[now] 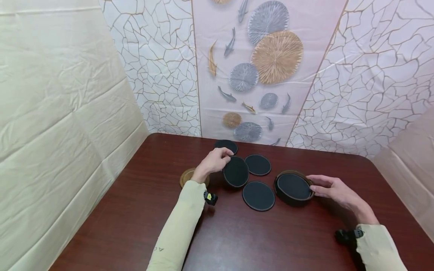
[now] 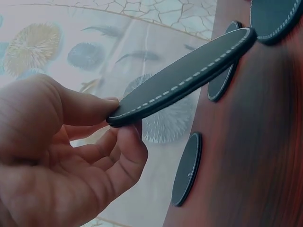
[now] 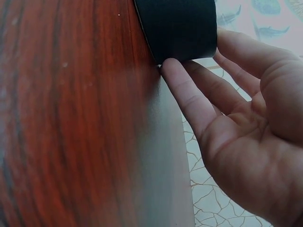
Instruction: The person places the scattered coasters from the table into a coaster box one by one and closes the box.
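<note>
My left hand (image 1: 214,162) pinches the edge of a round black coaster (image 1: 236,171) between thumb and fingers. White stitching runs along its rim in the left wrist view, where the coaster (image 2: 184,78) is tilted and held off the table. In the head view my right hand (image 1: 335,190) touches the right side of a round dark holder (image 1: 292,202) with fairly straight fingers. A black coaster (image 1: 294,186) lies in the holder's top. The right wrist view shows the fingertips on the holder's outer wall (image 3: 177,28).
Flat black coasters lie on the dark red wooden table (image 1: 244,241): one at the back (image 1: 222,144), one in the middle (image 1: 258,165), another nearer (image 1: 258,196). A brown round lid-like disc (image 1: 186,176) sits under the left wrist. A patterned cloth (image 1: 162,75) hangs behind the table.
</note>
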Motion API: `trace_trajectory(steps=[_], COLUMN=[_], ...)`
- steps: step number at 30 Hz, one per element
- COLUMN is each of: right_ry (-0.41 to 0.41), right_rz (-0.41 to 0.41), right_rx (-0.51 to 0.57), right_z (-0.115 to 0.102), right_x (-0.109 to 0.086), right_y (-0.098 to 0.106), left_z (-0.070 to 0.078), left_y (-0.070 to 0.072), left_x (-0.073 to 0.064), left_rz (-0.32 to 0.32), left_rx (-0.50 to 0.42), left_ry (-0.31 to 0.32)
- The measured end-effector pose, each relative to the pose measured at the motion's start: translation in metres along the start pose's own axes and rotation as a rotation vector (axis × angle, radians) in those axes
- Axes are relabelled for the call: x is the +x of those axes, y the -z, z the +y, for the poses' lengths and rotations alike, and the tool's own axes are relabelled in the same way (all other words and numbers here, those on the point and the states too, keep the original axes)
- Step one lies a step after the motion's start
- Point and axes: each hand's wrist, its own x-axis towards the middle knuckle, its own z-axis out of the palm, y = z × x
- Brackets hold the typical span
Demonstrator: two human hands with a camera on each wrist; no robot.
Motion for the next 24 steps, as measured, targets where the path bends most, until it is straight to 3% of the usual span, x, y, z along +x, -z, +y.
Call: trace_trajectory(steps=[12, 24], right_ry=[0.003, 0.001], right_rz=[0.004, 0.004], right_rx=[-0.004, -0.018], right_z=[0.001, 0.001], right_x=[0.0, 0.0], right_y=[0.002, 0.001], left_z=[0.019, 0.037], left_y=[-0.023, -0.047], left_x=[0.009, 0.017], left_rz=[0.008, 0.028], left_rx=[-0.234, -0.364], left_ry=[0.026, 0.039])
